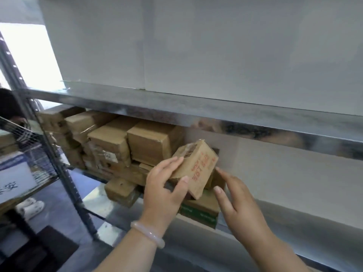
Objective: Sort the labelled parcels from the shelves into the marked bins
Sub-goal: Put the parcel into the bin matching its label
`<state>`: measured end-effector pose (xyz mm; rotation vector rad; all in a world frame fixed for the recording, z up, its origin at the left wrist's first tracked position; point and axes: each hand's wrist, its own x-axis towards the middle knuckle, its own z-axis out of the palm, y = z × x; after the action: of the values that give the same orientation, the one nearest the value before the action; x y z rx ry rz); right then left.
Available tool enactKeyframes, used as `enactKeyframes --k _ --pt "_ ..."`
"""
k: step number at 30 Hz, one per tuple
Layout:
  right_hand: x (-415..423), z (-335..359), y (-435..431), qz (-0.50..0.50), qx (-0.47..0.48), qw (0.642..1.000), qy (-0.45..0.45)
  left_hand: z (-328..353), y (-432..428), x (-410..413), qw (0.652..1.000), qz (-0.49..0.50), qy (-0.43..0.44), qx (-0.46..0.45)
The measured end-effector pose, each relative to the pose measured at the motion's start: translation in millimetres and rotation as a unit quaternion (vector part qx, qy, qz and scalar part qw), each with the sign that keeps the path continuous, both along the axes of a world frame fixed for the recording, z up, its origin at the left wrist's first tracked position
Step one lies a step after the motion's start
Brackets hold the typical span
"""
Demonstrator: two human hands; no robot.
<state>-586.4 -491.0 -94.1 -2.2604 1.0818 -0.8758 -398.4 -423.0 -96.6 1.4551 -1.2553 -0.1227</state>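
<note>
Fingers, both: I see two hands at one small parcel in front of the shelf, the left hand point(165, 191) gripping it and the right hand point(238, 205) loose.
Far left: wire basket rack point(39, 154) and a white box with blue print point(11, 177). I can't read a bin marking on either.
Stacked parcels point(125, 142): many brown cartons piled on the left part of the lower shelf point(294, 222), none in hand.
Left fingers point(173, 161): over the parcel's top edge, thumb across the printed face. Clamped on it.
Parcel point(196, 169): tilted, red print on the side, barcode label near the top. It is held above a green-banded box point(200, 213), which sits on the shelf.
Right fingers point(224, 175): straight, released, holding nothing. The index tip is at the parcel's lower right edge. Touching or just short, I cannot tell.
Done: my guess is one parcel lifted off the pile, probably for a label check.
Left: nearly all of it. The pile looks full, no marked bins are in view, and this parcel is not yet dropped anywhere.
</note>
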Motion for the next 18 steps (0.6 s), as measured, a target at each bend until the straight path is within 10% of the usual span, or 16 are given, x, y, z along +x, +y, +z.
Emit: enactKeyframes --k 3,6,11,18 --pt "27.6 -1.2 11.3 0.038 0.023 0.997 -0.069 3.3 35.8 8.8 0.970 -0.012 0.239 -0.052" --pt "69.9 2.0 27.8 0.101 0.094 0.981 -0.140 9.4 59.1 28.7 0.867 -0.007 0.489 -0.089" --pt "142.5 13.4 57.7 0.255 0.258 0.917 -0.163 16.5 103.9 72.6 0.756 -0.124 0.631 -0.122" --pt "247.6 6.5 100.1 0.292 0.288 0.895 -0.179 0.0 169.7 155.3 0.817 0.036 0.565 -0.110"
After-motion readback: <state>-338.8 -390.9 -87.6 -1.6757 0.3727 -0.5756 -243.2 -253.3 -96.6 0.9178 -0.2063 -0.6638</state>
